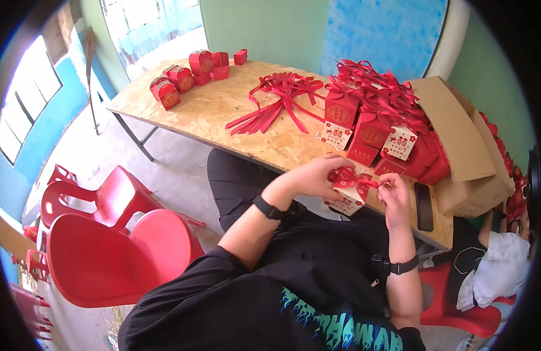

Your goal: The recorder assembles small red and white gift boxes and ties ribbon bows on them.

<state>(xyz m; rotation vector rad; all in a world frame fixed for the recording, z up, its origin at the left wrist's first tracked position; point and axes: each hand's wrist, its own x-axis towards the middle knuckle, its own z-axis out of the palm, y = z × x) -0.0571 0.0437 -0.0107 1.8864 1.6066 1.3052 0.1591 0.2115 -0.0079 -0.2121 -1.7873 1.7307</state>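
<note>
A small red-and-white gift box (pixel 351 203) is held over the table's near edge, in front of my body. My left hand (pixel 318 176) is wrapped round its left side, with the fingers over the top. A red ribbon (pixel 347 175) lies looped across the box's top. My right hand (pixel 394 196) is closed in a pinch at the ribbon's right end; the fingertips partly hide it. Just beyond my hands stand several red gift boxes (pixel 364 139), piled up, with ribbon bows on top. A bundle of loose red ribbons (pixel 276 105) lies left of the pile.
Smaller red boxes (pixel 179 79) stand at the wooden table's (pixel 212 117) far left. An open cardboard box (pixel 475 181) is right of the pile, near a black phone (pixel 423 206). Red chairs (pixel 100 257) stand on the left. Another person in light clothing (pixel 498 269) sits at the right.
</note>
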